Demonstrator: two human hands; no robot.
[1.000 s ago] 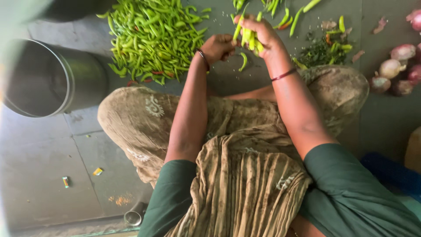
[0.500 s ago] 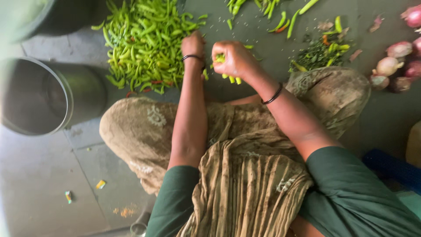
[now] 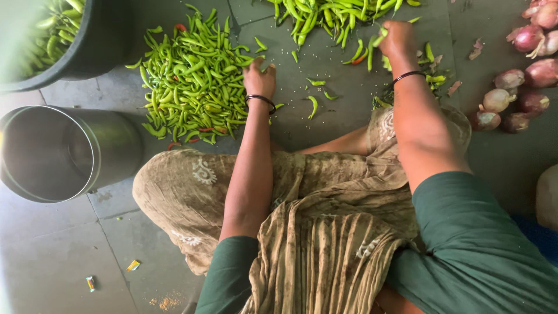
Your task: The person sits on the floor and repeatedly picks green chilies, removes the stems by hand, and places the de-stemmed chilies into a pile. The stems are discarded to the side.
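While the person sits cross-legged on the tiled floor (image 3: 70, 256), patterned tan cloth covers the knees nearest the camera and both forearms reach forward over it. A steel pot (image 3: 64, 152) lies on its side by the floor's left edge, mouth open, apart from both hands.

Past the knees, the left hand (image 3: 260, 77) rests at the right rim of the sorted pile of green chillies (image 3: 189, 87), fingers spread and flat on the outermost pods, gripping nothing that can be seen. A few loose chillies (image 3: 314, 103) lie between the two arms. The right hand (image 3: 397, 39) is curled closed at the near edge of the second heap of chillies (image 3: 325, 14); green pods show beside the knuckles, so it appears clamped on a small bunch. The hands are well apart.

Trimmed stems and scraps (image 3: 433, 72) lie just right of the right wrist. Red onions (image 3: 511, 87) sit toward the floor's right edge, and a dark tub (image 3: 99, 43) holding more chillies occupies the far left corner.

Judgement: the step looks like pulling a bunch from the far heap. It is best done with small handfuls, pods kept aligned, scraps kept clear of the sorted pile, and stray pods gathered in.
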